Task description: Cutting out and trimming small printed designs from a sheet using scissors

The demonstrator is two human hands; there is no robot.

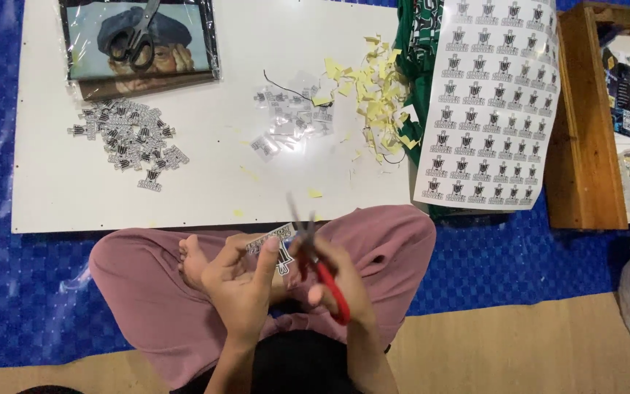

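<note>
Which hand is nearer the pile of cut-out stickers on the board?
Left. The left hand sits below and right of the sticker pile; the right hand, holding scissors, is farther right.

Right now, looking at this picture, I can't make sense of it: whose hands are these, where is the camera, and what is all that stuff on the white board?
There is no machine here. The camera sits on a person's head and looks down, so you see their own hands and folded legs in pink trousers. The left hand holds a small printed sticker strip with its fingers. The right hand holds red-handled scissors, blades open at the strip. In front lies a white board on a blue mat. On it: a pile of cut-out stickers, clear plastic pieces, yellow paper scraps, and black scissors resting on a wrapped picture. At the right hangs an uncut sticker sheet.
</note>
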